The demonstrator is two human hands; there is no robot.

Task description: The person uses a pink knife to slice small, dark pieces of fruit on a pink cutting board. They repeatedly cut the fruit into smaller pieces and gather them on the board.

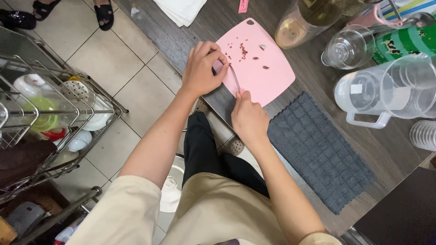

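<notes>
Pink board (263, 68): at table's near edge, red bits scattered on top. Left hand (203, 68): fingers curled, pinching something small on board. Right hand (248, 119): closed around knife (235, 78), blade on board.

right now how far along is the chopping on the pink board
Done: small red chopped bits lie scattered on the pink cutting board. In hand: the left hand pinches something small while the right hand works a knife against it. What remains uncut is hidden under the fingers.
</notes>
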